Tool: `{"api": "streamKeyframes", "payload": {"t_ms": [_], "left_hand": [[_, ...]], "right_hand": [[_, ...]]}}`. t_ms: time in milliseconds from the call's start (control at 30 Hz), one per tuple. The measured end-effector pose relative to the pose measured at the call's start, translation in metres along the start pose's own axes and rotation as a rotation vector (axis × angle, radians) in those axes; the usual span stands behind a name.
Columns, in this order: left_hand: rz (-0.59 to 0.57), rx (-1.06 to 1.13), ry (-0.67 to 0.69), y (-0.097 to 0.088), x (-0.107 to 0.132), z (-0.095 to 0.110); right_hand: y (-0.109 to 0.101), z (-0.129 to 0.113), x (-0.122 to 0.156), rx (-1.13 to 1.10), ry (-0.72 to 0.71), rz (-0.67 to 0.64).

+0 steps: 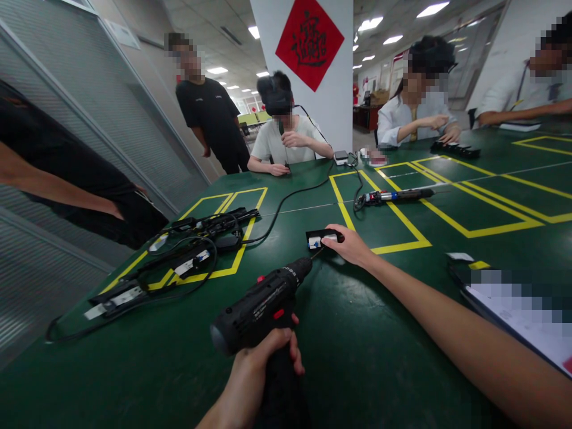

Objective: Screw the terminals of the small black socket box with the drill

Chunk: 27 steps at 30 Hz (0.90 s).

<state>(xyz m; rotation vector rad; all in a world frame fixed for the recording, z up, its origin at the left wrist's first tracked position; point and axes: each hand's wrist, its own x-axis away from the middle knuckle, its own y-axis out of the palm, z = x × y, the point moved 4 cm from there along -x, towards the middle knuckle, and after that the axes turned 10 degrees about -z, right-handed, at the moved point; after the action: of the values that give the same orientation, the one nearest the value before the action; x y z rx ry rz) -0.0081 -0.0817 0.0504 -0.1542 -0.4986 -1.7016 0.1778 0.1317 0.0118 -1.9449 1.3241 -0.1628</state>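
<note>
My left hand (257,369) is wrapped round the grip of a black cordless drill (263,304) with red buttons, pointing away from me. A thin bit (317,253) sticks out of its chuck toward a small black part (318,233) with a white and blue inner face. My right hand (342,243) grips that part at its right end, fingers closed on it, above the green table. The bit's tip lies close to the part's lower edge; I cannot tell whether they touch.
Black cabled assemblies (196,250) lie at the left on the green table (357,357), with yellow tape outlines. A pen-like electric tool (397,195) lies farther back, and papers (513,316) at the right. Several people stand or sit around, one (286,131) across the table.
</note>
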Motion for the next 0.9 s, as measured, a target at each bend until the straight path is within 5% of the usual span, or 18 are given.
{"api": "streamKeyframes", "payload": {"t_ms": [900], "left_hand": [[0.008, 0.069, 0.020, -0.0002, -0.0017, -0.0025]], "right_hand": [[-0.0012, 0.0016, -0.0007, 0.011, -0.008, 0.007]]}}
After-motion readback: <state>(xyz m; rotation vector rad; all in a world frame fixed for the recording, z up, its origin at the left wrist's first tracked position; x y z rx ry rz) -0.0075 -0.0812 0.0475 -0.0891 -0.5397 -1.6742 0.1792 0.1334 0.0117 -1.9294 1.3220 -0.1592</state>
